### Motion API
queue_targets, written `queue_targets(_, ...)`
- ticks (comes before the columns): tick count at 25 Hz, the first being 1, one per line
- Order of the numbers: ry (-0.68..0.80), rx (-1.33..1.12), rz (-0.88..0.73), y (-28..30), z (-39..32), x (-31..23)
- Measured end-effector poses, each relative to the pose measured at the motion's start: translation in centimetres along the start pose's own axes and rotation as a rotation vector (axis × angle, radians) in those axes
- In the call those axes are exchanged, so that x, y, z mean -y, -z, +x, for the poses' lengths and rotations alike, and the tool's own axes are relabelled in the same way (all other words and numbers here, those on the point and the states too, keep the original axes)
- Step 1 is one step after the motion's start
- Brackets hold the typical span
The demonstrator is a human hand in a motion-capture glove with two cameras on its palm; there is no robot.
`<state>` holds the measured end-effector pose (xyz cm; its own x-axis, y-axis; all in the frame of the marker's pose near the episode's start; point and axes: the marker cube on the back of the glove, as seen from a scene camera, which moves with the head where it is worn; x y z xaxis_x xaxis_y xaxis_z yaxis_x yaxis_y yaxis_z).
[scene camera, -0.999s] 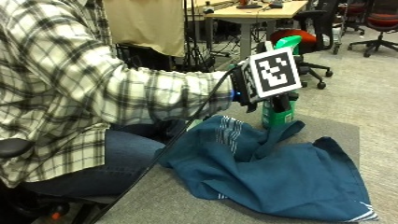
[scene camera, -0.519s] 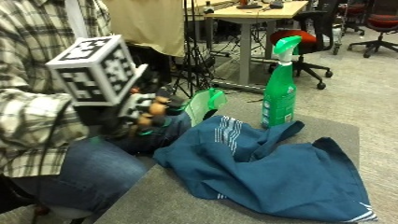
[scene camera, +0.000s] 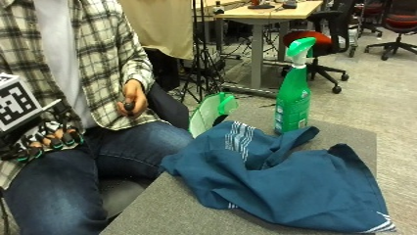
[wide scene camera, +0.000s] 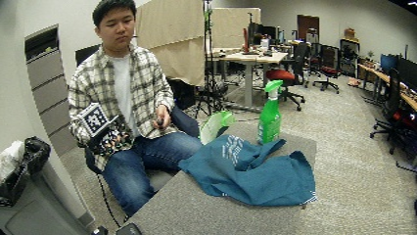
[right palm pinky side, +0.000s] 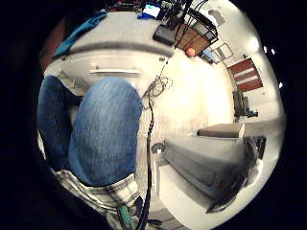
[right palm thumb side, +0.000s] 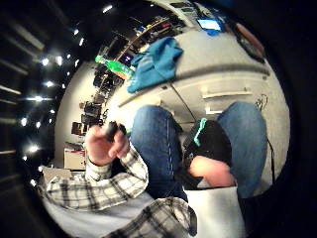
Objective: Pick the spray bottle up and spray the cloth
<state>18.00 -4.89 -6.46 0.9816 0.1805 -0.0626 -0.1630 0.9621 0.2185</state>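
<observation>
Outside view: right hand (scene camera: 39,139) edge-cropped, perhaps empty.

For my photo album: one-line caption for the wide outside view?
Seated person, gloved right hand resting on lap; spray bottle upright behind cloth.

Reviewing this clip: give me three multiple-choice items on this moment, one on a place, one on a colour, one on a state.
1. Where does the spray bottle stand?
A. on the table behind the cloth
B. on the floor
C. on the person's lap

2. What colour is the cloth?
A. red
B. dark blue-teal
C. white

3. What is the gloved right hand doing?
A. gripping the bottle
B. pressing the cloth
C. resting by the thigh, holding nothing

Key: 1 A, the bottle stands upright on the table at the cloth's far edge; 2 B, seen in both outside views; 3 C, the hand is off the table.
</observation>
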Motion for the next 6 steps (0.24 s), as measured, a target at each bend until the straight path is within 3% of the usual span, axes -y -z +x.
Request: queue_targets(6,0.053,-0.080,-0.125,-3.6,0.8,-5.3)
